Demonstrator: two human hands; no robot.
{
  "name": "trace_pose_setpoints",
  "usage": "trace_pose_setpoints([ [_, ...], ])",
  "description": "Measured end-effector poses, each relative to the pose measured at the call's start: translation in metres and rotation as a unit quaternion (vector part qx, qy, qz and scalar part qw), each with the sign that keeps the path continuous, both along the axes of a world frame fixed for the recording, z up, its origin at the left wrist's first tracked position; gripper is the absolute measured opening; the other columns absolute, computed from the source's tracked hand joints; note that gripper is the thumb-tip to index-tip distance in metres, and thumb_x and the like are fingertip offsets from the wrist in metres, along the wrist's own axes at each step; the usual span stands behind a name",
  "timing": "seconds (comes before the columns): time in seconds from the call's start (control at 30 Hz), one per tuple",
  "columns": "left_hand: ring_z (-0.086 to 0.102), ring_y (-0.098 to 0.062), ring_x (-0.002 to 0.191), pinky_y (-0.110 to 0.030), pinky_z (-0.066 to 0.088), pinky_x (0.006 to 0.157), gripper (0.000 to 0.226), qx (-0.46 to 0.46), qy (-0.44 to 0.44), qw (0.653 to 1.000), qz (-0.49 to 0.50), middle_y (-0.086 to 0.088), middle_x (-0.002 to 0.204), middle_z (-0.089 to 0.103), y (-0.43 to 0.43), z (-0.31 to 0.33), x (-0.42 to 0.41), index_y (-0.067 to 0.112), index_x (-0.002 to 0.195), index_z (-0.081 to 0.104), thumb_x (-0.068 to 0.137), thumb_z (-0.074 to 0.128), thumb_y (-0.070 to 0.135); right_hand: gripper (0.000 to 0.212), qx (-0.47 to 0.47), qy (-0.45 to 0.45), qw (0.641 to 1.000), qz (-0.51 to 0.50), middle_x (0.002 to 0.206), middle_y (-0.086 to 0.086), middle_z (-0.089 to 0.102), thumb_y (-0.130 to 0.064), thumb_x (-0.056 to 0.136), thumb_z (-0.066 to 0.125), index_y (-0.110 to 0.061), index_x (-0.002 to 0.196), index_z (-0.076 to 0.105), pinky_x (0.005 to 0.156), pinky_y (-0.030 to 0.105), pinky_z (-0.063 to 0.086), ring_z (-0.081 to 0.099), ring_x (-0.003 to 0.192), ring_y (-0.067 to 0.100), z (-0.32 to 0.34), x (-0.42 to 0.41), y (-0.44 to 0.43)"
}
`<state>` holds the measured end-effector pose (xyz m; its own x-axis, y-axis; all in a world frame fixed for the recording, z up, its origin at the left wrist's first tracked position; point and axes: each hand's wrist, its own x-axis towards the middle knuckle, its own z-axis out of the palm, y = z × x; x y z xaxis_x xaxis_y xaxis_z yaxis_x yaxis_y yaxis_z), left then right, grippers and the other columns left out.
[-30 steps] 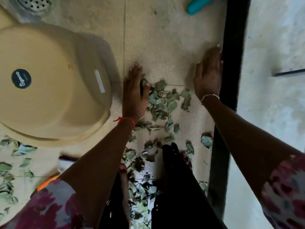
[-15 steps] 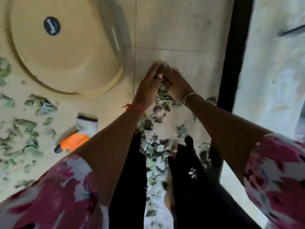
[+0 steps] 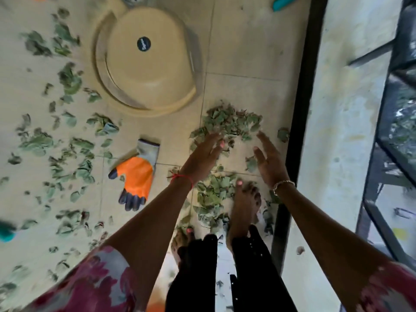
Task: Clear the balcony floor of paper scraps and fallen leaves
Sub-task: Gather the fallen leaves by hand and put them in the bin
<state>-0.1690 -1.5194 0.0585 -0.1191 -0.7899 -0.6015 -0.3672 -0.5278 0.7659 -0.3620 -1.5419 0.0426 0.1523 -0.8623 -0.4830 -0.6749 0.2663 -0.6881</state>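
A heap of green leaf scraps [image 3: 231,121] lies on the tiled floor just beyond my fingertips. My left hand [image 3: 203,155] is flat and open, its fingers touching the near edge of the heap. To its right, my right hand [image 3: 269,159] is open too, palm turned inward, a little apart from the heap. More leaves [image 3: 213,194] lie under my wrists, around my bare feet [image 3: 244,206]. Scattered leaves [image 3: 67,154] cover the floor to the left.
An overturned cream plastic tub [image 3: 146,64] sits at the upper middle. An orange and grey work glove [image 3: 137,174] lies left of my left arm. A black rail [image 3: 299,109] bounds the floor on the right, with a pale ledge [image 3: 344,131] beyond. A teal object [image 3: 286,2] pokes in at the top.
My hands had swept together over the leaves; now they have parted and lie open behind a gathered heap. The view has pulled back, showing the glove and more floor.
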Motion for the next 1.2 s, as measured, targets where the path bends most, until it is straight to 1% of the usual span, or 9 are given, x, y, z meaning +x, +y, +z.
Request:
trace_pose_setpoints([
  [0.13,0.03,-0.003,0.127,0.002,0.026,0.087,0.042,-0.036,0.001,0.999,-0.026,0.003,0.15,0.031,0.016,0.004,0.005,0.017,0.144,0.035,0.102,0.037,0.022,0.053,-0.013,0.044,0.998,-0.048,0.148,0.012,0.033,-0.023,0.096,0.048,-0.005,0.143,0.03,0.103,0.016,0.022,0.034,0.134,0.024,-0.004,-0.009,0.022],
  [0.27,0.025,-0.003,0.129,0.009,0.019,0.09,0.046,-0.079,-0.021,0.996,-0.021,-0.006,0.151,0.03,0.046,-0.015,0.009,0.01,0.141,0.036,0.098,0.043,0.025,0.057,-0.019,0.092,0.992,-0.084,0.151,0.009,0.025,-0.032,0.096,0.043,-0.007,0.144,0.026,0.108,0.037,0.032,0.032,0.135,0.026,-0.03,-0.011,0.049],
  [0.37,0.029,-0.014,0.137,-0.007,0.021,0.103,0.066,-0.102,-0.062,0.992,-0.049,-0.009,0.151,0.029,0.049,-0.05,0.018,0.008,0.143,0.029,0.088,0.054,0.033,0.057,-0.037,0.131,0.979,-0.15,0.156,0.009,0.011,-0.026,0.099,0.036,-0.006,0.148,0.015,0.115,0.031,0.02,0.019,0.142,0.023,-0.06,-0.013,0.036],
  [0.5,0.031,-0.026,0.138,-0.048,0.027,0.113,0.081,-0.176,-0.12,0.977,-0.017,-0.008,0.151,0.029,0.029,-0.117,0.028,0.019,0.144,0.025,0.079,0.06,0.051,0.058,-0.119,0.141,0.962,-0.201,0.157,0.007,0.008,-0.026,0.099,0.033,-0.008,0.149,0.008,0.108,0.024,0.022,0.019,0.142,0.019,-0.105,-0.019,-0.002],
  [0.67,0.021,-0.029,0.143,-0.048,0.02,0.117,0.085,-0.265,-0.218,0.939,0.025,-0.016,0.155,0.021,0.006,-0.156,0.022,0.0,0.148,0.016,0.089,0.05,0.05,0.063,-0.2,0.2,0.944,-0.171,0.155,0.012,0.02,-0.038,0.094,0.03,-0.004,0.147,0.019,0.116,0.029,0.007,0.016,0.144,0.022,-0.146,-0.011,-0.026],
  [0.77,0.027,-0.023,0.141,-0.045,0.026,0.115,0.073,-0.315,-0.226,0.916,0.103,-0.014,0.153,0.027,0.001,-0.169,0.017,-0.002,0.146,0.022,0.092,0.049,0.039,0.056,-0.249,0.1,0.955,-0.127,0.148,0.014,0.035,-0.036,0.096,0.036,-0.004,0.142,0.031,0.115,0.038,0.025,0.031,0.138,0.024,-0.151,0.03,-0.023],
  [0.93,0.029,-0.02,0.141,-0.043,0.03,0.114,0.065,-0.342,-0.22,0.904,0.133,-0.014,0.152,0.032,0.004,-0.176,0.016,-0.001,0.145,0.027,0.095,0.044,0.036,0.046,-0.335,-0.027,0.939,-0.072,0.141,0.021,0.038,-0.022,0.095,0.045,0.002,0.133,0.043,0.109,0.013,0.025,0.032,0.132,0.018,-0.148,0.036,-0.027],
  [1.07,0.029,-0.019,0.14,-0.038,0.027,0.115,0.065,-0.347,-0.226,0.901,0.129,-0.013,0.151,0.033,0.0,-0.18,0.018,0.002,0.145,0.027,0.095,0.04,0.04,0.059,-0.317,0.054,0.947,-0.002,0.151,0.012,0.027,-0.043,0.093,0.04,-0.01,0.141,0.036,0.116,0.038,0.02,0.021,0.141,0.021,-0.153,0.039,-0.059],
  [1.2,0.028,-0.022,0.141,-0.044,0.027,0.114,0.066,-0.344,-0.246,0.901,0.096,-0.011,0.151,0.033,0.0,-0.179,0.018,0.004,0.145,0.029,0.094,0.037,0.045,0.065,-0.301,0.088,0.94,0.138,0.153,0.003,0.027,-0.056,0.089,0.033,-0.02,0.143,0.034,0.116,0.036,0.009,0.02,0.143,0.018,-0.154,0.05,-0.083],
])
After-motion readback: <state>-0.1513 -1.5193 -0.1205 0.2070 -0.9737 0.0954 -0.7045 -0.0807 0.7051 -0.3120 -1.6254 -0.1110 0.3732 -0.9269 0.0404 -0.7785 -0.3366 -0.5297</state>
